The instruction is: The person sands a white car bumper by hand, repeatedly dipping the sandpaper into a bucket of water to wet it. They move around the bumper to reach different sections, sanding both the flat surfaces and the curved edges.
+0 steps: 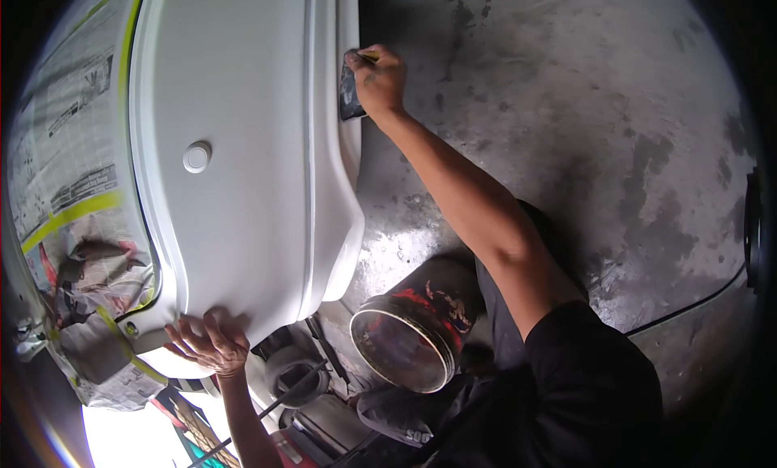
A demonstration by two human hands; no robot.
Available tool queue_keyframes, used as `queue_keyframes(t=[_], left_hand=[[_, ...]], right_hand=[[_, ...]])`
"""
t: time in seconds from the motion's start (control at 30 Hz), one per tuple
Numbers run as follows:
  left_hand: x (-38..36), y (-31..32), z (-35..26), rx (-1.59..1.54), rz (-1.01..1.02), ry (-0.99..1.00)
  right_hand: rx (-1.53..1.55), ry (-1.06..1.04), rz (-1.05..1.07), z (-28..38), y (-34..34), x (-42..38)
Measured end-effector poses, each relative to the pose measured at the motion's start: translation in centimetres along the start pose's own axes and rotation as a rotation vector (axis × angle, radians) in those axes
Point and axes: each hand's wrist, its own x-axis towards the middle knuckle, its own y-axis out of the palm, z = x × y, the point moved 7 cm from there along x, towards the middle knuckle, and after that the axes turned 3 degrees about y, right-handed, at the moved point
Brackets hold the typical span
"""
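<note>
A large white car bumper (235, 71) fills the left half of the head view, with a round cap (197, 156) on its face. My right hand (380, 81) is closed on a dark, flat piece that looks like sandpaper (350, 95). It lies against the bumper's right edge, and a bit of yellow shows between the fingers. At the bumper's lower end, my left hand (209, 346) rests with spread fingers on the white surface and holds nothing.
Newspaper masking (73, 136) edged with yellow-green tape covers the car at left. A paint-stained bucket (405, 338) lies tipped beside my legs, mouth toward me. A thin rod (295, 389) crosses below. Stained concrete floor (518, 87) spreads to the right.
</note>
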Motion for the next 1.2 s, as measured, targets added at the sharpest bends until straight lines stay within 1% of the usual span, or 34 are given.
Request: queue_keyframes(t=[0.07,0.1,0.13,0.2,0.27,0.33,0.4,0.47,0.5,0.57,0.6,0.67,0.73,0.77,0.8,0.87,0.9,0.93,1.0,1.07,1.13,1.2], left_hand=[[0.0,0.2,0.1,0.0,-0.01,0.0],[-0.1,0.2,0.0,-0.003,-0.011,-0.005],[-0.1,0.2,0.0,-0.001,-0.001,-0.008],[-0.1,0.3,0.1,-0.001,0.014,-0.008],[-0.2,0.2,0.2,0.001,0.025,-0.006],[0.0,0.3,0.1,0.009,0.019,-0.01],[-0.1,0.2,0.1,0.007,0.03,-0.001],[0.1,0.1,0.0,-0.003,0.013,0.003],[0.1,0.3,0.0,-0.004,0.005,0.0],[-0.4,0.4,0.2,0.025,0.004,0.006],[-0.4,0.3,0.1,0.027,-0.002,0.004],[-0.3,0.3,0.2,0.015,0.021,0.007],[-0.2,0.3,0.2,0.016,0.021,0.006],[-0.3,0.2,0.1,0.01,0.026,0.002],[-0.3,0.1,0.1,0.01,0.027,0.004],[0.0,0.2,0.0,0.011,0.028,0.002],[0.0,0.3,0.0,0.012,0.022,-0.003],[-0.2,0.3,0.1,0.017,0.025,-0.001],[-0.3,0.3,0.1,0.031,0.022,-0.001],[-0.2,0.3,0.2,0.033,0.021,0.006],[-0.3,0.5,0.2,0.015,0.022,0.008],[-0.6,0.2,0.2,-0.019,0.034,0.008]], right_hand=[[-0.056,0.142,0.052,-0.6,0.1,1.6],[-0.028,0.184,0.096,-0.9,-0.2,0.9],[-0.031,0.181,0.098,-0.8,-0.5,-0.7],[-0.105,0.038,0.151,-0.3,-0.7,-3.9],[-0.076,0.025,0.139,-0.3,-0.4,-3.7],[-0.119,-0.042,0.053,0.6,0.2,-0.8],[-0.109,-0.014,0.063,1.2,0.7,2.1],[-0.087,0.086,0.108,1.0,1.1,3.1],[-0.111,-0.032,0.076,1.7,0.5,1.7],[-0.079,-0.042,0.137,1.1,-0.5,-2.8],[-0.055,-0.064,0.162,1.1,-0.8,-3.9],[-0.09,-0.025,0.161,0.3,-0.4,-2.7],[-0.065,-0.017,0.104,1.1,0.3,1.3],[-0.101,0.041,0.103,0.4,0.9,3.8],[-0.102,0.043,0.102,0.2,1.0,3.7],[-0.123,-0.04,0.091,0.6,1.0,3.9],[-0.117,0.008,0.116,0.8,0.4,2.0],[-0.117,-0.068,0.133,0.7,0.0,-0.3],[-0.103,-0.035,0.123,0.6,-0.3,-1.4],[-0.102,-0.04,0.086,0.4,0.5,1.6],[-0.058,-0.05,0.043,0.3,1.8,7.0],[-0.086,0.012,0.066,-0.2,2.8,10.2]])
